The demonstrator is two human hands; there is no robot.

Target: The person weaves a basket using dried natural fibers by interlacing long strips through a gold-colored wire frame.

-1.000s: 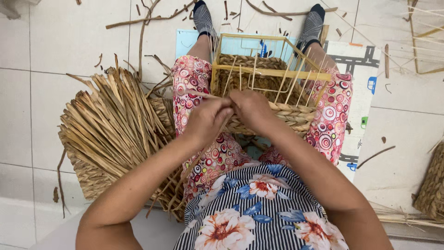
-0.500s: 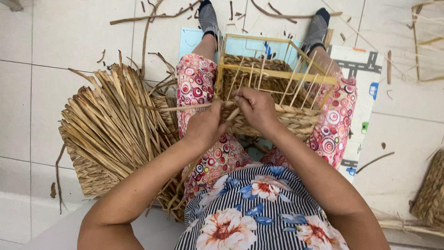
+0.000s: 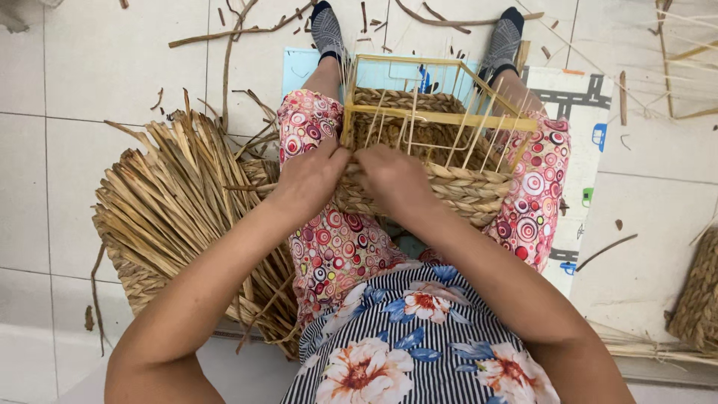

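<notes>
A half-woven basket (image 3: 456, 191) on a yellow wire frame (image 3: 441, 117) rests between my legs, its lower part plaited from dried straw. My left hand (image 3: 310, 179) pinches a straw strand at the basket's near left corner. My right hand (image 3: 393, 179) grips the woven edge right beside it, fingers curled on the plait. The two hands touch each other. A loose straw strand (image 3: 250, 187) runs leftward from my left hand.
A big bundle of dried straw (image 3: 179, 209) lies in a woven tray at my left. Another woven basket (image 3: 695, 299) sits at the right edge. A printed play mat (image 3: 576, 135) lies under my legs. Straw scraps (image 3: 224, 30) litter the white tiles.
Both hands have shifted slightly left and down along the basket's near edge, closing together at the left corner. The basket has tilted a little toward me.
</notes>
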